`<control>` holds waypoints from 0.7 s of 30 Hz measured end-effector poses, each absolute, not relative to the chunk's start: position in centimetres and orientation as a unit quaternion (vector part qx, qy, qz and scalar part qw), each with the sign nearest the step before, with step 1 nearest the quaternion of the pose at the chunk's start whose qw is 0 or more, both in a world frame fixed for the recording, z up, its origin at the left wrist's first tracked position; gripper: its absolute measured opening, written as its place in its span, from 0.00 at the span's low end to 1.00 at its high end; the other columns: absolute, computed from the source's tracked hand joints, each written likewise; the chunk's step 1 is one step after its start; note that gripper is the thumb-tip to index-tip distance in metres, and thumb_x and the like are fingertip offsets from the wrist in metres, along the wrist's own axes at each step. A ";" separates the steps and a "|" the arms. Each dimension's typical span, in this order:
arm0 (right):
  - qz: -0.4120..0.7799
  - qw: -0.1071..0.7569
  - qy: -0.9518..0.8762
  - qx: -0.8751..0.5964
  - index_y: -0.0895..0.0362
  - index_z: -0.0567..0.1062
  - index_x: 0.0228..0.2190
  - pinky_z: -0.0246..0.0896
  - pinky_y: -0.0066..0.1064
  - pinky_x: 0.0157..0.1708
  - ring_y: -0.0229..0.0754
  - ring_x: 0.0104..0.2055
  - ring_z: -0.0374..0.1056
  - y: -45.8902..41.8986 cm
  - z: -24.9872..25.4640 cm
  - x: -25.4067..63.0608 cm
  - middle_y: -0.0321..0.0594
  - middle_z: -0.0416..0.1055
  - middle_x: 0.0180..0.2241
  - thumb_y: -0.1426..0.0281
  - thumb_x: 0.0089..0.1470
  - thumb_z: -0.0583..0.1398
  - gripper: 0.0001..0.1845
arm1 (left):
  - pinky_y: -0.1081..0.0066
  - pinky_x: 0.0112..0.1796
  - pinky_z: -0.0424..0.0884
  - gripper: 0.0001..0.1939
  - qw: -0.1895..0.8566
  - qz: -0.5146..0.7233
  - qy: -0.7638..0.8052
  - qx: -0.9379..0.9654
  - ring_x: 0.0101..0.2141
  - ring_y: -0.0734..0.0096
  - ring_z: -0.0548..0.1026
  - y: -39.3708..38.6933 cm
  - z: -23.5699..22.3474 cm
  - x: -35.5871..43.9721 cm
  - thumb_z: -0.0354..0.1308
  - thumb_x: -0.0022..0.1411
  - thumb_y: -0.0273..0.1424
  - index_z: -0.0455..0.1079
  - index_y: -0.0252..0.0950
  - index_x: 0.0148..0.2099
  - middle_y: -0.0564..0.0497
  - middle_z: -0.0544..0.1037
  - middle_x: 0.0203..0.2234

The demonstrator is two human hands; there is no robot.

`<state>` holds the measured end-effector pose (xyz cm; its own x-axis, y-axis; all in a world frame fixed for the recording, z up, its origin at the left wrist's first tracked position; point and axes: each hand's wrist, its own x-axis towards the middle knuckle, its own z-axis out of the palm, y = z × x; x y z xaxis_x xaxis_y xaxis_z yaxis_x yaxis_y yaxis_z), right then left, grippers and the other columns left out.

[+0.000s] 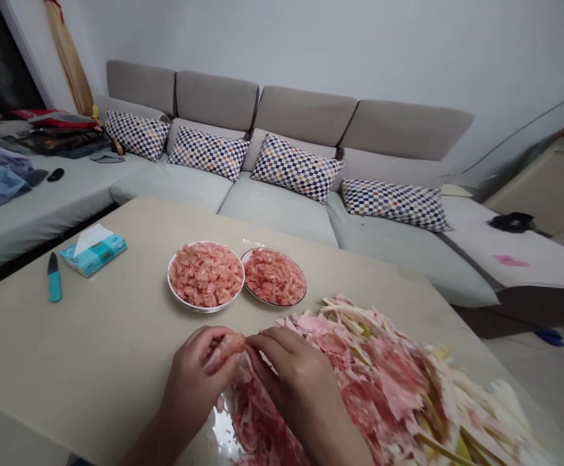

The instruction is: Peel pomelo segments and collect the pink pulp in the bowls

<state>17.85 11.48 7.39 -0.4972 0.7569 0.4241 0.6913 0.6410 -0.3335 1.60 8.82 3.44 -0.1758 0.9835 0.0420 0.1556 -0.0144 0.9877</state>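
Note:
Pinched in my left hand [191,378] is a small piece of pink pomelo flesh [233,343]. My right hand [296,375] meets it from the other side, with thumb and fingertips closed at the piece's right end. Just beyond my hands stand a white bowl [184,304] heaped with pink pomelo pulp [208,275] and, touching or nearly touching it, a dark-rimmed plate [289,304] with more pulp [274,277]. A large pile of pink membranes and yellow-green peel [383,375] spreads under and right of my right hand.
All this lies on a beige table [116,343]. At its left are a knife [54,281] with a teal handle and a blue tissue pack [100,252]. Behind runs a grey sofa [276,207] with several checkered cushions [296,168].

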 end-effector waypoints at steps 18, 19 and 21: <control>-0.014 0.287 -0.864 -0.414 0.57 0.72 0.26 0.55 0.30 0.27 0.41 0.26 0.64 11.4 7.0 16.6 0.40 0.71 0.24 0.75 0.58 0.54 0.11 | 0.70 0.37 0.72 0.10 0.384 0.540 0.542 0.517 0.38 0.61 0.75 8.6 3.6 2.0 0.61 0.53 0.25 0.76 0.42 0.38 0.47 0.78 0.36; -0.004 0.295 -0.859 -0.419 0.57 0.73 0.26 0.55 0.30 0.27 0.41 0.27 0.65 11.4 7.0 16.5 0.40 0.71 0.24 0.75 0.57 0.54 0.10 | 0.70 0.37 0.71 0.10 0.379 0.541 0.544 0.517 0.37 0.61 0.75 8.6 3.7 2.0 0.61 0.53 0.25 0.76 0.42 0.38 0.47 0.78 0.35; 0.018 0.318 -0.848 -0.423 0.57 0.73 0.26 0.57 0.30 0.28 0.41 0.27 0.66 11.4 7.1 16.5 0.41 0.72 0.25 0.75 0.56 0.55 0.10 | 0.70 0.38 0.70 0.10 0.364 0.540 0.550 0.523 0.36 0.62 0.75 8.6 3.7 1.9 0.62 0.52 0.24 0.76 0.42 0.37 0.49 0.78 0.33</control>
